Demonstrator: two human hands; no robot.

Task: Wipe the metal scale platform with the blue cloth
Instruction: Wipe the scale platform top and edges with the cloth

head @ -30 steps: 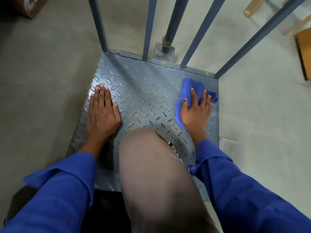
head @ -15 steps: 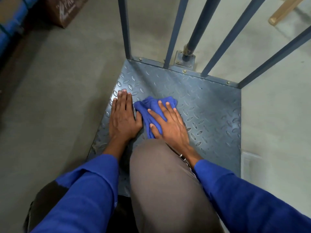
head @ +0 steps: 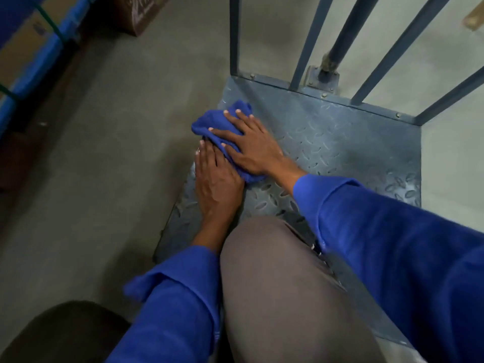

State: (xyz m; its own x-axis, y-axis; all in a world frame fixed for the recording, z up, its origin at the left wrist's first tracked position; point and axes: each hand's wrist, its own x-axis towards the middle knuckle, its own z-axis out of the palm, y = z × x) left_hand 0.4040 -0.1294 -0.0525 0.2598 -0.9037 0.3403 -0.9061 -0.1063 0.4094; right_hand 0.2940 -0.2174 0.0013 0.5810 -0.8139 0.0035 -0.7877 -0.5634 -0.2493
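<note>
nearest, a bent knee in grey-brown trousers (head: 282, 289), flanked by two royal-blue sleeves (head: 408, 252). just beyond, left hand (head: 217, 179) pressed flat and spread on the grey diamond-patterned metal scale platform (head: 340, 142), close to its left edge, holding nothing, seemingly bracing body weight. touching its fingertips, right hand (head: 251, 145) laid palm-down with fingers fanned over the crumpled blue cloth (head: 217, 124), pinning it against the plate rather than gripping it in a fist. cloth now at the far-left part of the platform, one fold reaching toward the left rim, another trailing back under the right wrist.

compared with a second ago: cloth carried from the right side of the platform, across the middle, over to the left corner; right arm now crossed in front of the knee; left hand barely shifted. likely meaning: one full sideways pass finished, with the stroke at its leftmost limit, so a return sweep or a move to a fresh strip seems due. plate near the knee and under the left hand probably unwiped.

farther off, bolted blue-grey metal uprights (head: 234, 35) rising from the platform's back edge, with a round post (head: 340, 38) on a base plate behind. beyond, dull grey concrete floor (head: 117, 127) and a brown cardboard box (head: 141, 11) at top left.
</note>
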